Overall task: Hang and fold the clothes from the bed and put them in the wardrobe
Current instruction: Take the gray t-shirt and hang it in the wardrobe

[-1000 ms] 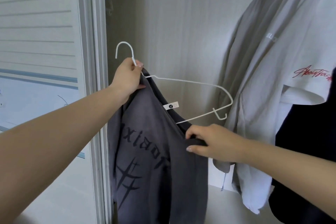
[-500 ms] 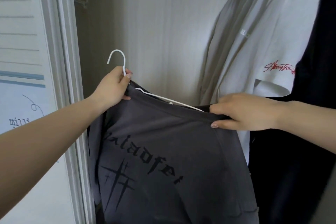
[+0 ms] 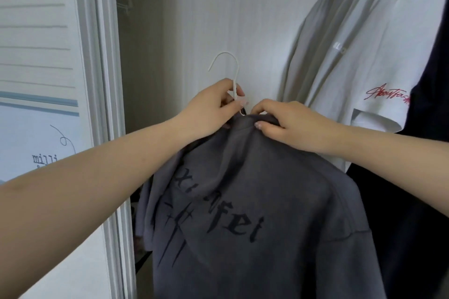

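A dark grey T-shirt (image 3: 255, 213) with black gothic lettering hangs from a white wire hanger (image 3: 230, 65), in front of the open wardrobe. My left hand (image 3: 209, 109) pinches the hanger's neck just below the hook. Beside it, my right hand (image 3: 284, 124) grips the shirt's collar at the neckline. The hanger's arms are hidden inside the shirt; only the hook shows, free in the air, not on any rail.
A light grey shirt (image 3: 340, 43) and a white T-shirt (image 3: 401, 60) with red script hang at the right, with a black garment (image 3: 425, 177) at the far right edge. The wardrobe's door frame (image 3: 104, 104) stands at the left; the pale back wall (image 3: 206, 19) is behind.
My right hand slid from the shirt's right shoulder up to the collar beside my left hand. The shirt now drapes over both hanger arms, and the hanger sits more upright.
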Tool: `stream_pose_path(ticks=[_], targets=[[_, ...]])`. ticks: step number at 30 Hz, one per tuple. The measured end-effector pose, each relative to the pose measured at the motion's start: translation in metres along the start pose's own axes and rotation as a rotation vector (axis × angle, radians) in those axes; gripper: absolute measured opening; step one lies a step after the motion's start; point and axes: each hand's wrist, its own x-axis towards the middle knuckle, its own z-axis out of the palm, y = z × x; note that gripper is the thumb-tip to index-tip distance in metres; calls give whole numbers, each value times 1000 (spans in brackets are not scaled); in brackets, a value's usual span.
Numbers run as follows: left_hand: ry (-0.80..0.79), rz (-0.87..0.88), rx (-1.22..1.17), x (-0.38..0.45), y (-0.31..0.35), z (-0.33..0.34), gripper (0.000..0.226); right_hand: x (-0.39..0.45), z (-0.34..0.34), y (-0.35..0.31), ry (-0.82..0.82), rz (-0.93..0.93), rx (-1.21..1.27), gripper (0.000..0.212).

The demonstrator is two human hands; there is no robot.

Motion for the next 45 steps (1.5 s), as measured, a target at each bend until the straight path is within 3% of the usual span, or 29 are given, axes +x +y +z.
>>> stream_pose_path(ticks=[4,7,10,13,17,20,23,26,29,32,35,38,45], targets=[[-152,83,387,-5,-25,-30,50,-7,-11,10,157,-42,27,35],[-210,73,561,-13,-46,-51,36,-17,-18,21,142,-60,6,36],[-144,33,572,-17,-57,-63,9,-29,-17,24,-14,-127,-236,38],[-62,-68,459,-16,-58,-66,17,-35,-3,20,-140,-189,-395,40],[-6,-141,292,-14,-54,-59,28,-33,1,22,40,-98,-212,38],[-11,-179,60,-15,-50,-54,18,-33,4,22,195,-33,-85,37],[-52,-85,246,-21,-51,-56,11,-34,9,21,341,11,72,33],[-134,-74,402,-28,-55,-61,21,-35,10,22,399,25,130,30],[-135,-76,342,-30,-58,-63,11,-35,13,22,339,22,167,28],[-82,-21,362,-33,-63,-63,24,-31,12,26,161,72,204,24],[-93,13,345,-35,-62,-62,19,-29,9,34,0,173,268,19],[-174,-17,299,-33,-63,-60,12,-28,12,34,-24,239,386,24],[-110,-10,361,-32,-66,-69,25,-35,13,36,-13,288,407,31]])
